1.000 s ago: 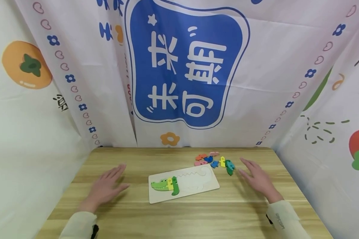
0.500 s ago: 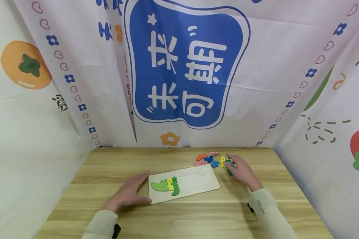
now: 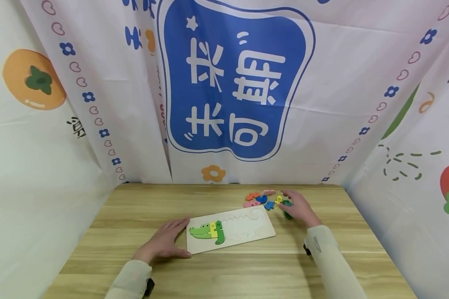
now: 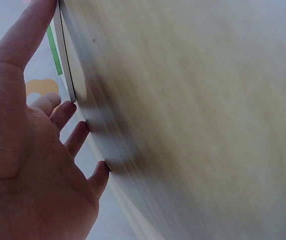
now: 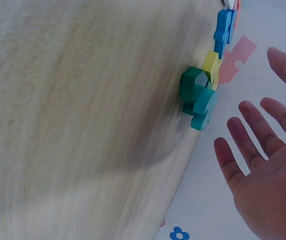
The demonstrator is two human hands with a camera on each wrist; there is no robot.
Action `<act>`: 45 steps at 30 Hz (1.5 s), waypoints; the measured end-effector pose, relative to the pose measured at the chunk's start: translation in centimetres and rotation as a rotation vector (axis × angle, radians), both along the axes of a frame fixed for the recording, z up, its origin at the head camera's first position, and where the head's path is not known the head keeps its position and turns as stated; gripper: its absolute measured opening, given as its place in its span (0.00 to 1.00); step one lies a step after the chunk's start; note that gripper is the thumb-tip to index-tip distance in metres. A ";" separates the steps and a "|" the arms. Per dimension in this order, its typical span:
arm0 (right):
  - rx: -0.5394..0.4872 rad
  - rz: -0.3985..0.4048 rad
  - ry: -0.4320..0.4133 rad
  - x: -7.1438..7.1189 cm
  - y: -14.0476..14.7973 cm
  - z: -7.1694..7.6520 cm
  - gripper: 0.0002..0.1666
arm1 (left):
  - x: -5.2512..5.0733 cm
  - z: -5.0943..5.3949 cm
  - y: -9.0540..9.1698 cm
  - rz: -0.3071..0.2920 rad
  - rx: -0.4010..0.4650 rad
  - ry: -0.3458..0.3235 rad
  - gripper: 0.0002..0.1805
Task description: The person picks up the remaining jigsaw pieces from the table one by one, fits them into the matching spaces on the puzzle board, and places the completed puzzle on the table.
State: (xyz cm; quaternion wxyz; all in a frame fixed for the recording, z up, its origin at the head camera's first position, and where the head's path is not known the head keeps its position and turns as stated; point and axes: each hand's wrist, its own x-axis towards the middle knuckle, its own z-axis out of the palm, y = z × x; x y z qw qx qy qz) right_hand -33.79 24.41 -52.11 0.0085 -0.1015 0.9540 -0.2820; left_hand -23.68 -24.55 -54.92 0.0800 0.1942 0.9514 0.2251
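Observation:
A pale wooden puzzle board [image 3: 247,232] lies slightly tilted on the table. On its left part sit a green crocodile head piece [image 3: 199,232], a yellow piece [image 3: 213,229] and a green piece with a leg [image 3: 219,234]. My left hand [image 3: 164,241] touches the board's left edge, thumb at the near corner, fingers spread toward the far one. Over the loose puzzle pieces, my right hand [image 3: 300,209] hovers with fingers apart and nothing between them. Closest to it are a loose yellow piece [image 3: 278,199], a dark green piece [image 5: 193,83] and a teal piece [image 5: 205,107].
Other loose pieces lie behind the board: blue [image 3: 269,205], dark blue [image 3: 262,199], orange [image 3: 252,196] and pink [image 3: 251,204]. The wooden table [image 3: 224,274] meets a printed white cloth [image 3: 217,95] at its back edge; similar cloth hangs on both sides.
My left hand has moved right, from bare table to the board's left edge. My right hand has moved left, over the loose pieces. The board and pieces show no clear movement.

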 end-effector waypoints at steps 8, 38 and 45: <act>0.017 0.002 -0.044 -1.5 0.1 -0.9 0.43 | 0.0 0.2 -0.1 -0.014 -0.006 0.006 0.64; 0.105 -0.021 -0.136 -3.5 0.8 -3.0 0.43 | 0.0 0.1 -0.1 0.004 -0.008 -0.032 0.64; 0.076 -0.036 -0.137 -3.7 0.8 -3.1 0.42 | 0.2 0.2 0.0 0.010 -0.006 -0.038 0.64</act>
